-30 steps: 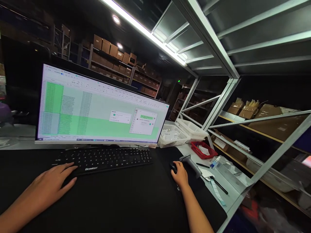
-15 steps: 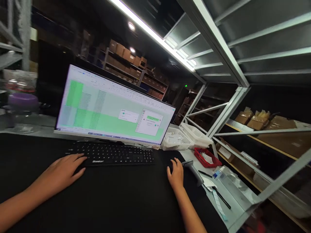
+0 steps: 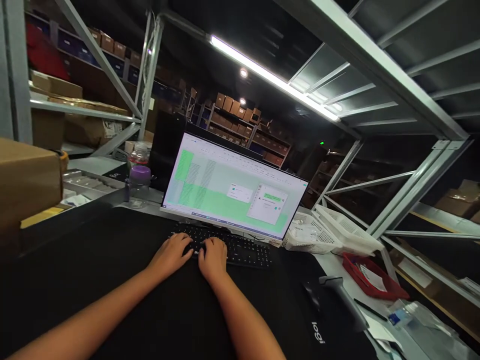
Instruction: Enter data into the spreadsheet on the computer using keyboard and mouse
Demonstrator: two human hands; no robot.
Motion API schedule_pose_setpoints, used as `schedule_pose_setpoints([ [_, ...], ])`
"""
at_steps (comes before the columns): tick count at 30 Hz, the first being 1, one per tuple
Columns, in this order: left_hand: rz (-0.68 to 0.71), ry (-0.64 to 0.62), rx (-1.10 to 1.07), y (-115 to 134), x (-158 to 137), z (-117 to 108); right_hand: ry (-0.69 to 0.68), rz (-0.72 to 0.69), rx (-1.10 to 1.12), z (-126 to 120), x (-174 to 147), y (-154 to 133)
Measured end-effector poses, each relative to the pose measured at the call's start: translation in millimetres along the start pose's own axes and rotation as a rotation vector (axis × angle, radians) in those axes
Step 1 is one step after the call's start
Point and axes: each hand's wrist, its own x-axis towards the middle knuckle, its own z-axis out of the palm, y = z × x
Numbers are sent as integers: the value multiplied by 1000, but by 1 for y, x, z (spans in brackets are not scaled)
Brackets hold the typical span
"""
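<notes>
A warehouse workstation: monitor (image 3: pixel 232 177) and keyboard (image 3: pixel 248 251) on the counter (image 3: pixel 330 265), cardboard boxes (image 3: pixel 227 104) on metal racks (image 3: pixel 86 111) beyond its edges.

"logi": black mat (image 3: pixel 292 320) | "Bo…": keyboard (image 3: pixel 247 253) | monitor (image 3: pixel 213 202) text: too small

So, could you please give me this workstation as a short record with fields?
Left hand: on the keyboard, over its left-hand keys
Right hand: on the same keyboard, beside the left hand
Monitor: lit, green-shaded spreadsheet with two smaller windows
Mouse: on the black desk mat, no hand on it
Barcode scanner: right of the mouse
Purple-lidded jar: left of the monitor
Right side: white perforated baskets, red basket with paper
</notes>
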Motion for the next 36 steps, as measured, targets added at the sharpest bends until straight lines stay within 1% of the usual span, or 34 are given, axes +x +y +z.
schedule_pose_setpoints([
  [2,-3,10,-3,-3,-1,-1,41,37,21,4,-2,2],
  [4,-31,54,-4,-6,-1,-1,74,54,29,4,-4,6],
  [7,-127,158,15,-9,0,0,117,33,16,4,-7,10],
  [10,-201,186,38,-11,-1,-1,157,30,13,4,-11,10],
  [12,-180,161,43,-10,-3,-1,147,42,16,3,-14,9],
  [14,-114,127,58,-8,-4,0,127,52,16,2,-16,9],
  [16,-58,96,89,-6,-4,4,118,55,10,0,-17,9],
  [18,-34,82,122,-6,-4,9,113,52,6,-1,-16,8],
  [20,-1,103,140,-9,-2,14,105,50,1,-2,-14,9],
  [23,63,169,155,-16,1,21,87,47,-18,-3,-9,11],
  [26,74,145,176,-20,2,22,53,11,-30,-6,-7,13],
  [30,65,89,176,-18,1,19,3,-41,5,-10,-6,15],
  [32,57,82,164,-17,1,18,4,-18,40,-12,-5,15],
  [36,52,86,134,-14,0,17,70,53,65,-17,-5,17],
])
